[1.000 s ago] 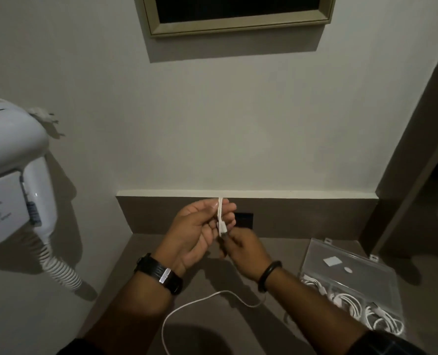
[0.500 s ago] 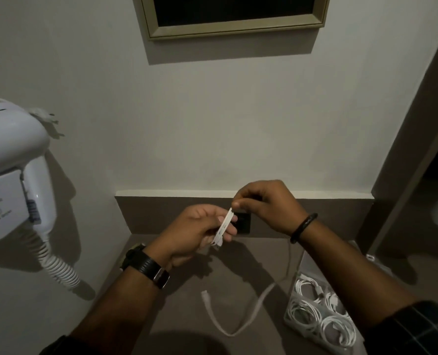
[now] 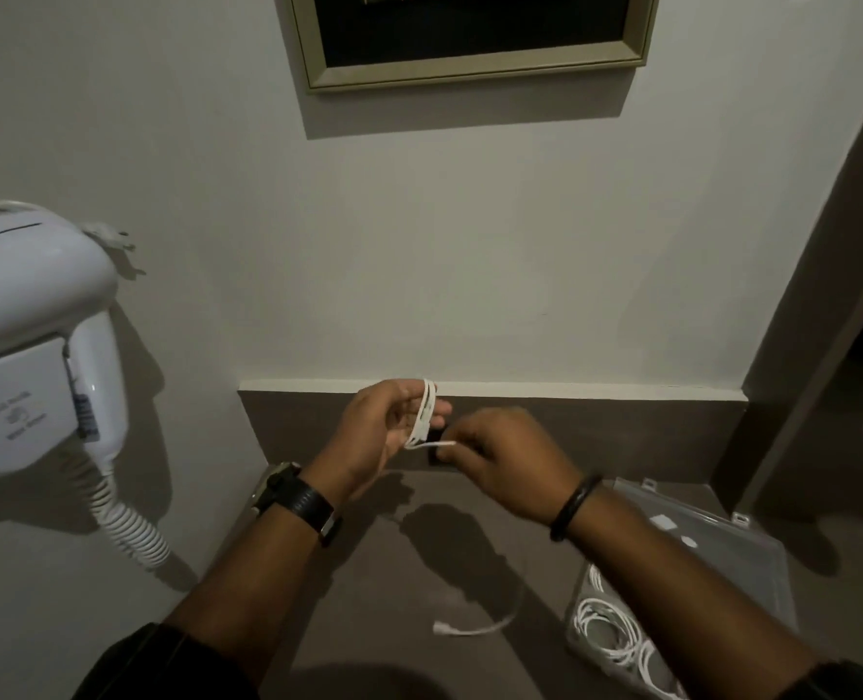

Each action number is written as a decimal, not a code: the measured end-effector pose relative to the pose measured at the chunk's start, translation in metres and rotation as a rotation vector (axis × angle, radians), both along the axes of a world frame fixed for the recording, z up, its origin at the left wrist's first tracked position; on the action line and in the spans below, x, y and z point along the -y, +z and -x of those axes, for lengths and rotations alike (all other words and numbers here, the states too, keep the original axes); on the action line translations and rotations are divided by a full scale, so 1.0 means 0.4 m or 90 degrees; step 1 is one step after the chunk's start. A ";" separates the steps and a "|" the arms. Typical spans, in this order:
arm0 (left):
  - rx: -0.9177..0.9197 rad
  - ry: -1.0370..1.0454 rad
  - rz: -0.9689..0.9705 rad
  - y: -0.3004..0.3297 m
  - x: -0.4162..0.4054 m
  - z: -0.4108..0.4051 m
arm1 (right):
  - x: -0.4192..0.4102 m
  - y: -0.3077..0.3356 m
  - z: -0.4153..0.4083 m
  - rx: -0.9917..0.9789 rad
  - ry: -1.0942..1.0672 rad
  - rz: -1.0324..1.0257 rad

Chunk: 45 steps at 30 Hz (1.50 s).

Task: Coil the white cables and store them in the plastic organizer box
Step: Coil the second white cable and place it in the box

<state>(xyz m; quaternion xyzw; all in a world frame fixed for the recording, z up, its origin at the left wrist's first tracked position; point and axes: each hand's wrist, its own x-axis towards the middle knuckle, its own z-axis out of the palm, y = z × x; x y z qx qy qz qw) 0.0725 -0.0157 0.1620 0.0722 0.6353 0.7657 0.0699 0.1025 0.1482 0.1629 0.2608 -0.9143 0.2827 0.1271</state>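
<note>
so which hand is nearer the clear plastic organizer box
Right. The right hand is just up-left of the clear plastic organizer box; the left hand sits further left, beyond it.

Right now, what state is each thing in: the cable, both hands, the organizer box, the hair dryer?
White cable: partly looped around left fingers, free end dangling.
Left hand: holding the loops.
Right hand: pinching the cable strand.
Organizer box: lid open, coiled cables inside.
Hair dryer: docked in its wall holder.
</note>
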 end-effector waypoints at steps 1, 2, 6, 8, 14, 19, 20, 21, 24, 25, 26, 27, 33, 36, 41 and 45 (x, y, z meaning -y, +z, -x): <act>0.012 -0.045 0.013 -0.004 0.004 -0.006 | -0.024 0.028 0.009 -0.018 -0.002 -0.008; 0.017 -0.099 0.034 -0.005 0.004 -0.011 | -0.043 0.052 0.019 -0.018 0.005 0.004; 0.020 -0.245 0.101 0.025 -0.009 -0.035 | -0.084 0.094 0.057 0.009 0.012 0.124; 0.042 -0.298 0.023 0.048 -0.004 -0.048 | -0.103 0.081 0.070 0.018 -0.007 0.241; 0.024 -0.238 -0.289 0.071 -0.023 -0.037 | -0.017 -0.065 0.028 0.112 -0.036 0.380; -0.105 0.027 -0.092 0.046 -0.037 0.000 | 0.032 -0.097 -0.015 0.163 -0.009 0.217; -0.145 0.054 0.022 0.039 -0.030 0.006 | 0.023 -0.081 -0.015 0.130 -0.004 0.163; -0.174 0.055 0.126 0.033 -0.022 0.009 | 0.010 -0.059 -0.012 0.089 -0.003 0.109; -0.201 -0.040 0.334 0.012 -0.014 -0.002 | -0.051 0.019 0.015 0.002 -0.010 0.034; -0.195 -0.076 0.382 0.007 -0.015 -0.010 | -0.071 0.040 0.026 -0.008 -0.016 0.038; -0.173 -0.114 0.405 0.005 -0.016 -0.017 | -0.090 0.057 0.036 -0.011 -0.022 0.045; -0.134 -0.157 0.402 0.007 -0.016 -0.023 | -0.105 0.065 0.045 -0.011 -0.024 0.054; 0.073 -0.305 -0.114 0.060 -0.013 -0.045 | -0.099 -0.019 0.038 0.098 -0.039 0.305; 0.042 -0.195 -0.310 0.071 -0.028 -0.031 | -0.027 -0.091 -0.005 0.188 -0.035 0.295; 0.009 -0.018 -0.097 0.042 -0.047 -0.013 | 0.019 -0.051 -0.042 0.072 0.016 -0.005; 0.039 -0.079 0.105 0.010 -0.033 -0.020 | -0.059 0.043 -0.029 -0.131 0.001 -0.215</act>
